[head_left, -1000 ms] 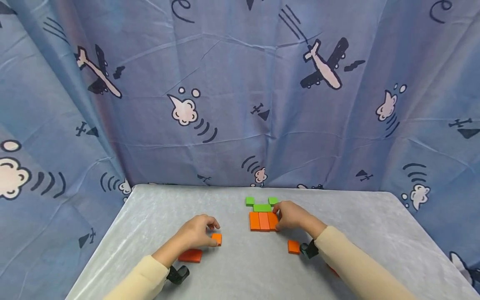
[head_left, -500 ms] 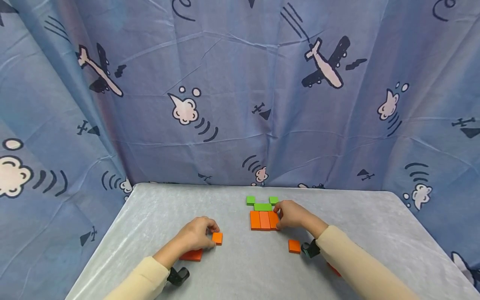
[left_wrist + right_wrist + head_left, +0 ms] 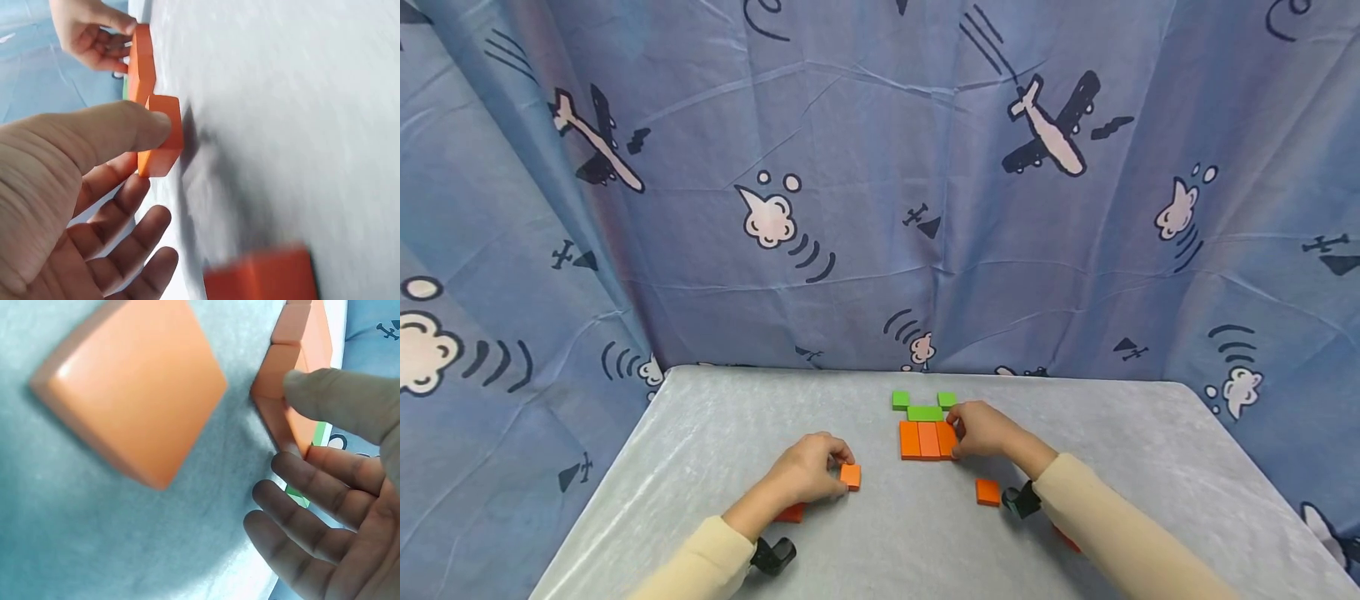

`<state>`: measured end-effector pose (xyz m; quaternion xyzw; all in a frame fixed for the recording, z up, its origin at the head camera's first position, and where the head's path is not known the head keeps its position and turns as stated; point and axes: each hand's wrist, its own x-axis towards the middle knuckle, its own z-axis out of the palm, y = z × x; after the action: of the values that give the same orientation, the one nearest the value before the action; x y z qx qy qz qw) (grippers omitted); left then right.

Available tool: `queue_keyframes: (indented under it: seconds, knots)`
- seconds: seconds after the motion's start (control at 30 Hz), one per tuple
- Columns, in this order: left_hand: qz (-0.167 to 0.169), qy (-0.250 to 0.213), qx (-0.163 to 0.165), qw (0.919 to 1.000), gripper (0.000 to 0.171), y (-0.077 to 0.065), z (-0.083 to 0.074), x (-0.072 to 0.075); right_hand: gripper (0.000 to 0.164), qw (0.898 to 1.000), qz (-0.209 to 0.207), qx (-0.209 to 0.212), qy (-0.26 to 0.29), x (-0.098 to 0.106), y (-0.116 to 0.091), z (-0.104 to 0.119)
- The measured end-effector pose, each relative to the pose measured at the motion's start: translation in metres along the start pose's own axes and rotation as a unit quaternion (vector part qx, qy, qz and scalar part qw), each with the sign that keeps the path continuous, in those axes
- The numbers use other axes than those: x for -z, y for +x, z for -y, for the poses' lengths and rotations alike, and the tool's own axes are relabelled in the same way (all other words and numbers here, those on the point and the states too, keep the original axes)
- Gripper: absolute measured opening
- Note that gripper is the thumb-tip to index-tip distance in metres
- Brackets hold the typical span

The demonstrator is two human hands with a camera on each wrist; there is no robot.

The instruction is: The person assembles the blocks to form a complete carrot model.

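Observation:
My left hand (image 3: 805, 471) pinches a small orange block (image 3: 851, 477) between thumb and index finger. In the left wrist view the block (image 3: 167, 140) shows a shadow below it on the cloth. My right hand (image 3: 987, 431) holds the right end of three orange blocks (image 3: 920, 442) laid side by side. Its thumb (image 3: 312, 394) is on the near face, while the index finger reaches the far side. Behind the row lies a green block (image 3: 924, 413), with two small green squares (image 3: 900, 400) at its far corners.
An orange square block (image 3: 987, 492) lies near my right wrist. One red-orange block (image 3: 790, 513) is partly hidden under my left wrist, another (image 3: 1067, 539) under the right sleeve. A patterned blue curtain (image 3: 850, 208) hangs behind the grey-covered table (image 3: 880, 558).
My left hand has moved slightly right, carrying the small orange block towards the row. The right hand stays at the row's right end.

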<state>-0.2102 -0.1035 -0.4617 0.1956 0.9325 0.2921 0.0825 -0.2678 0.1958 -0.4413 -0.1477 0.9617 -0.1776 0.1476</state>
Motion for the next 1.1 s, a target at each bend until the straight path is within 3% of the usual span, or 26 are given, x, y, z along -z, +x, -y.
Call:
queue_keyframes:
  seconds: [0.4, 0.53, 1.1]
  knots:
    - [-0.045, 0.007, -0.026, 0.9986, 0.028, 0.02, -0.03, -0.033, 0.049, 0.999, -0.005, -0.029, 0.024, -0.003, 0.001, -0.002]
    - [-0.065, 0.031, -0.038, 0.9967, 0.029, 0.027, -0.039, -0.043, 0.052, 0.999, -0.006, -0.038, 0.023, -0.004, 0.001, -0.002]
    - [-0.09, 0.04, -0.042, 0.9942, 0.027, 0.038, -0.056, -0.062, 0.049, 0.998, -0.013, -0.034, 0.043, -0.005, -0.001, -0.002]
